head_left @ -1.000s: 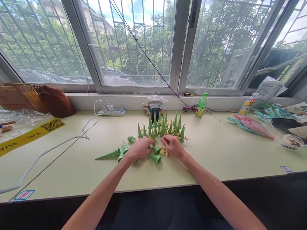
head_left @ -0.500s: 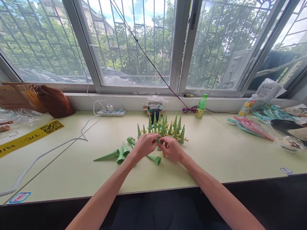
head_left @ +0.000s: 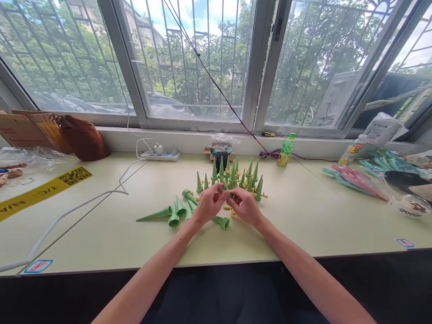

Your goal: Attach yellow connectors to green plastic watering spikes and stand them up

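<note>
- Pale tabletop [head_left: 286, 238] below barred windows [head_left: 202, 72], trees outside
- Yellow strip [head_left: 43, 193]: "T/C: N/A", upside down, with QR code
- Left hand [head_left: 211, 202] and right hand [head_left: 245, 206] closed, fingertips pinching green spike [head_left: 225, 184] between them, before upright spikes [head_left: 232, 175]

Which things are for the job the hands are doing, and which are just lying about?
Seem part of the job:
green spike between left hand and right hand
standing spikes
loose spikes
small yellow pieces

Seem just lying about:
green-capped bottle
brown bag
power strip
pink packet
</note>
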{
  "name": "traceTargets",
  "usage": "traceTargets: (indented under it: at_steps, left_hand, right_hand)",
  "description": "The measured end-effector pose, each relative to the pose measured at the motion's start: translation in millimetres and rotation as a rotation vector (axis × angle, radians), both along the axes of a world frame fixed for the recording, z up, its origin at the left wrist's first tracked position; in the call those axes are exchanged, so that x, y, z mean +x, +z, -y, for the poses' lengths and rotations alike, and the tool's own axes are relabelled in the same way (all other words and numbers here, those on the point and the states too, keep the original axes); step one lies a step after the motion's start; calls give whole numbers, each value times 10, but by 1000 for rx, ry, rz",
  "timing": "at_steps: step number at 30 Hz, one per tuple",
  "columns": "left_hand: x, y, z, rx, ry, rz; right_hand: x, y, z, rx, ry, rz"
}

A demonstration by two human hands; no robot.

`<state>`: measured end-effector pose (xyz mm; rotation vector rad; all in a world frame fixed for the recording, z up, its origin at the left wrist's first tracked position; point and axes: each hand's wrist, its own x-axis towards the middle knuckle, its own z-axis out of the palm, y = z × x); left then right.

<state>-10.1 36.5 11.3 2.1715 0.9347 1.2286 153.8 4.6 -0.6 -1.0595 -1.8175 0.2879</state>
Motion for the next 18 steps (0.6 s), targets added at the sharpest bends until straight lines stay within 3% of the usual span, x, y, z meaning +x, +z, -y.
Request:
traceTargets:
  at_steps: [11,18]
  left_hand:
    - [-15,10,-18,-212,-5,157]
    - [-14,49,6,-343,-94,305]
  right_hand:
    - [-3,-2,4,-21,35,-27]
    - [-5,16,26,-40,76,-66]
